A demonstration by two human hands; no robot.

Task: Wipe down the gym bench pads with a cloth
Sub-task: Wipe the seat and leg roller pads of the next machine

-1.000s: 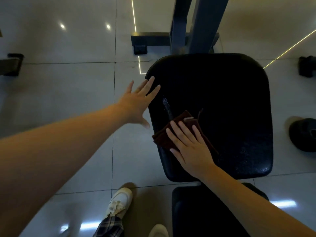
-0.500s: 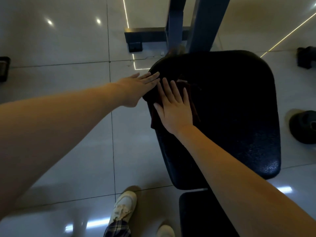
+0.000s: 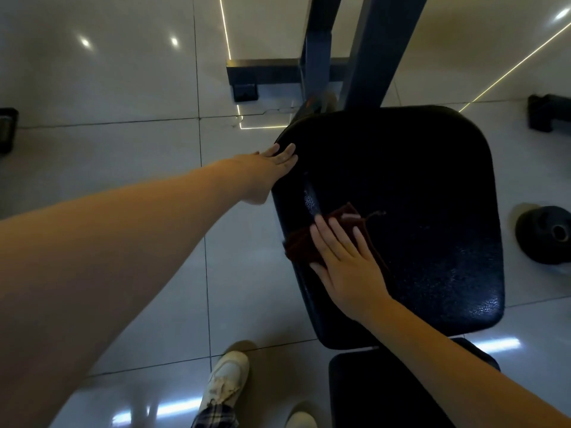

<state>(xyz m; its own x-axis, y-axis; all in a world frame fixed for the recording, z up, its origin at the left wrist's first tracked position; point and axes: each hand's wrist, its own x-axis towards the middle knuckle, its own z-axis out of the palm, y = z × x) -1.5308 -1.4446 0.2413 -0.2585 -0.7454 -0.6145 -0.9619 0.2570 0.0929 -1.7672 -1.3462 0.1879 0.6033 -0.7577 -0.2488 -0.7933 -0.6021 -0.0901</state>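
Note:
A black gym bench pad fills the right half of the view, with a second black pad just below it. A dark red cloth lies on the pad's left side. My right hand lies flat on the cloth with straight fingers, pressing it onto the pad. My left hand rests with straight fingers on the pad's upper left edge. A tear or scuff shows on the pad just above the cloth.
The bench's blue metal frame rises behind the pad. A black weight plate lies on the tiled floor to the right. My white shoes stand below the pad's left side. Dark equipment feet sit at the far left and right edges.
My right hand has slid the cloth from the pad's upper left corner back down toward me along the left side. My left hand stays at the upper left edge.

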